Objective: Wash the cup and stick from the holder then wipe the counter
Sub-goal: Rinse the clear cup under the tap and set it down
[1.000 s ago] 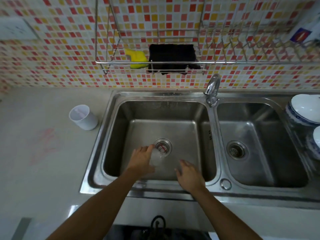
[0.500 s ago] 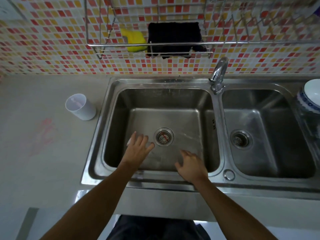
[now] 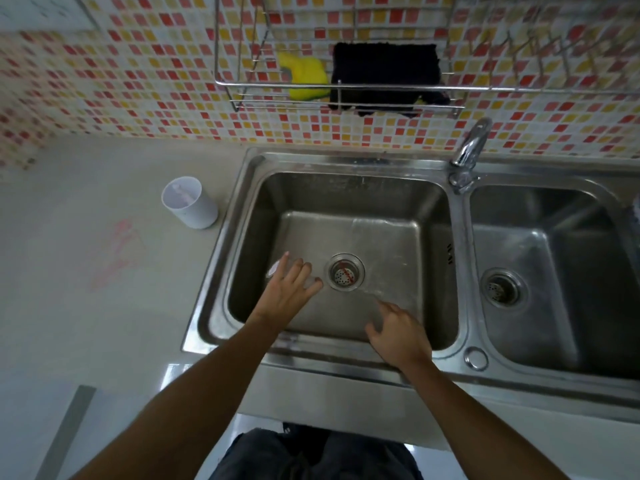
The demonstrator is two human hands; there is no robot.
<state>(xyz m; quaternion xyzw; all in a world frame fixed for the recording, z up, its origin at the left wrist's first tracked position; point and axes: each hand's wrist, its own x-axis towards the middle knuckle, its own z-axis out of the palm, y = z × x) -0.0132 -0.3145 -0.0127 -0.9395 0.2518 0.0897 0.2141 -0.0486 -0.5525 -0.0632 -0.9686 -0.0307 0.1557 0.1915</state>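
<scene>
A clear plastic cup [image 3: 274, 270] lies low in the left sink basin [image 3: 346, 195], mostly hidden; only its pale rim shows past my fingertips. My left hand [image 3: 289, 289] lies over it with straight, spread fingers, just left of the drain strainer [image 3: 346, 271]. Near the basin's front wall, my right hand [image 3: 398, 332] holds nothing and its fingers are loosely apart. On the counter left of the sink stands a white holder [image 3: 194, 207] with a pale pink stick [image 3: 180, 198] inside. Red smears [image 3: 117, 252] mark the counter [image 3: 86, 323].
The faucet [image 3: 471, 150] stands between the left basin and the right basin [image 3: 554, 265]. A wire rack [image 3: 346, 86] on the tiled wall holds a yellow sponge [image 3: 306, 76] and a black cloth [image 3: 384, 72]. A wet sheen covers the left basin floor.
My left hand moved left from the drain with the clear cup and its fingers straightened over it. The right hand barely moved. The view shifted, so the bowls at the right are out of sight.
</scene>
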